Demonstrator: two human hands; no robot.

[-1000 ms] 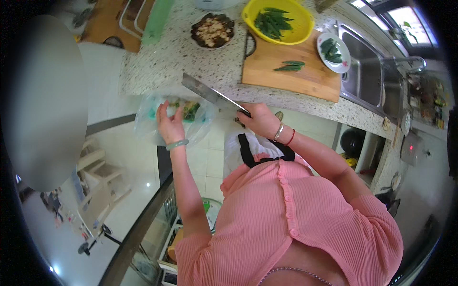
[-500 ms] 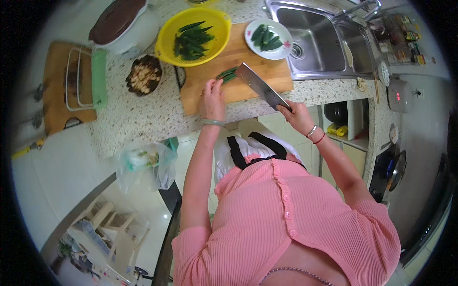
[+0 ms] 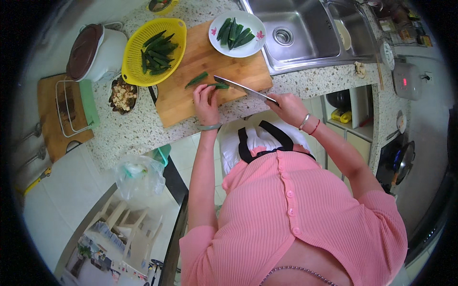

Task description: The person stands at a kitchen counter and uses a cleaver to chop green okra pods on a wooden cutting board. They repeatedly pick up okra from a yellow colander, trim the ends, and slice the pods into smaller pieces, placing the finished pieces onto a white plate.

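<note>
Head view, left to right: a yellow colander (image 3: 153, 50) of okra sits beside the wooden cutting board (image 3: 191, 97). The left hand (image 3: 206, 101) has its fingers closed on an okra pod (image 3: 219, 86) lying on the board – light, firm and probably somewhat slick where cut, best pinned mid-length, fingertips curled back. The right hand (image 3: 288, 106) is wrapped around the handle of a cleaver (image 3: 238, 86), blade over the pod. Beyond – a white plate (image 3: 257, 35) of okra.

speckled stone counter (image 3: 138, 128) | steel sink (image 3: 305, 33) rt | pale tile floor (image 3: 57, 200) | daylight
</note>
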